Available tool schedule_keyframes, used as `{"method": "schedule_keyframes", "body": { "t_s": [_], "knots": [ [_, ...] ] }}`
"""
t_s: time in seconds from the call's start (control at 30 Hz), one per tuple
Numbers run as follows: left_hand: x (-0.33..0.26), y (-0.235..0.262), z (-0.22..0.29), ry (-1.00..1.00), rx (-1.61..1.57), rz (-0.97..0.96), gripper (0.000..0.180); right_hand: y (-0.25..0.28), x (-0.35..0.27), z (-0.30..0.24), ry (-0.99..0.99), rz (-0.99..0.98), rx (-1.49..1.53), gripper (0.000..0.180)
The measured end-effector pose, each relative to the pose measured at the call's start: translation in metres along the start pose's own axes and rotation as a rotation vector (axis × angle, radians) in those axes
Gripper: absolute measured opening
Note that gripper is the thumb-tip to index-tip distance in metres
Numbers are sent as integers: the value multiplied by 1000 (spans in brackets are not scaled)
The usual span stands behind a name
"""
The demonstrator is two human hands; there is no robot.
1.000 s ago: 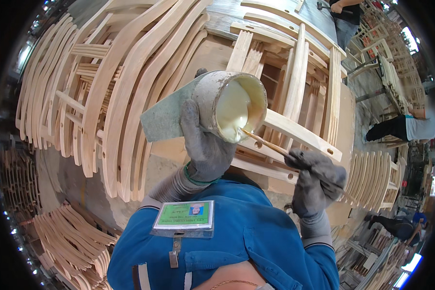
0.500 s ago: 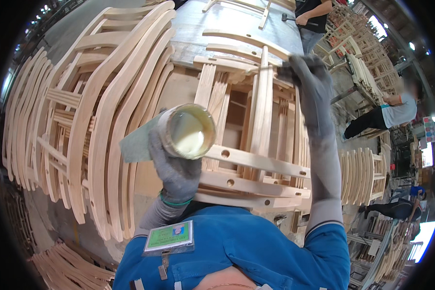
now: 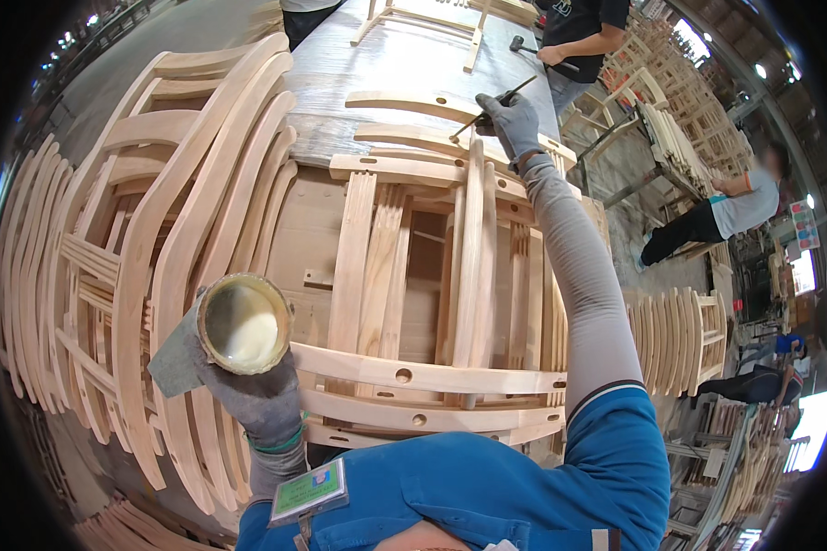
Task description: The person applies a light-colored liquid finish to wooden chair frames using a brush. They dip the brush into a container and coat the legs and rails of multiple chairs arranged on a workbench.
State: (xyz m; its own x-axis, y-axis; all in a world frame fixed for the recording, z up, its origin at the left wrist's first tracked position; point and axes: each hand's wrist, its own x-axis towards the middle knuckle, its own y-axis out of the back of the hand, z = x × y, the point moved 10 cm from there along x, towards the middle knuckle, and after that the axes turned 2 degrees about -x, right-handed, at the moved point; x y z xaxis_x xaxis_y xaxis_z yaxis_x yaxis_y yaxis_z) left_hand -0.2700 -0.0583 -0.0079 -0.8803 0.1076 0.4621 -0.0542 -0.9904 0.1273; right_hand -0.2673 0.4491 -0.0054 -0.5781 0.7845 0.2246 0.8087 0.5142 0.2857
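Observation:
My left hand [image 3: 259, 395], in a grey glove, grips a round can [image 3: 206, 332] holding creamy, pale liquid. A flat grey-green piece [image 3: 175, 356] juts out beside the can; how it joins is hidden. My right hand [image 3: 516, 127], also gloved, is stretched far forward with its fingers pinched round a thin stick [image 3: 523, 85]. The stick's lower end is close to the far wooden rails, near a curved rail [image 3: 400, 102] and a rail with slots [image 3: 413, 171]; contact is unclear. Drilled front rails [image 3: 340, 365] lie nearest my body, with upright slats [image 3: 351, 266] between.
Stacked curved chair frames [image 3: 170, 202] stand at my left. Beyond the rails is a pale, shiny-topped table [image 3: 326, 92] bearing another wooden frame [image 3: 418, 23]. A co-worker's hand [image 3: 551, 55] holds a black mallet [image 3: 518, 44]. Another person [image 3: 740, 197] stands at right, near more chair parts [image 3: 675, 340].
My right hand has moved forward and left over the far rails, and the stick shows clearly. The can in my left hand has shifted left and nearer. The whole view has shifted too.

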Motion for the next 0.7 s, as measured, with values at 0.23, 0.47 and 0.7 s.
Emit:
{"method": "schedule_keyframes", "body": {
  "t_s": [0.23, 0.47, 0.7],
  "knots": [
    [7, -18, -31, 421, -1029, 113, 53, -24, -6, -28, 254, -159, -437, 35],
    [12, -11, -14, 228, -536, 18, 70, -20, -3, -33, 196, -115, -515, 35],
    [11, -10, -11, 275, -580, 82, 77, -17, 3, -27, 205, -105, -515, 36]
  ]
}}
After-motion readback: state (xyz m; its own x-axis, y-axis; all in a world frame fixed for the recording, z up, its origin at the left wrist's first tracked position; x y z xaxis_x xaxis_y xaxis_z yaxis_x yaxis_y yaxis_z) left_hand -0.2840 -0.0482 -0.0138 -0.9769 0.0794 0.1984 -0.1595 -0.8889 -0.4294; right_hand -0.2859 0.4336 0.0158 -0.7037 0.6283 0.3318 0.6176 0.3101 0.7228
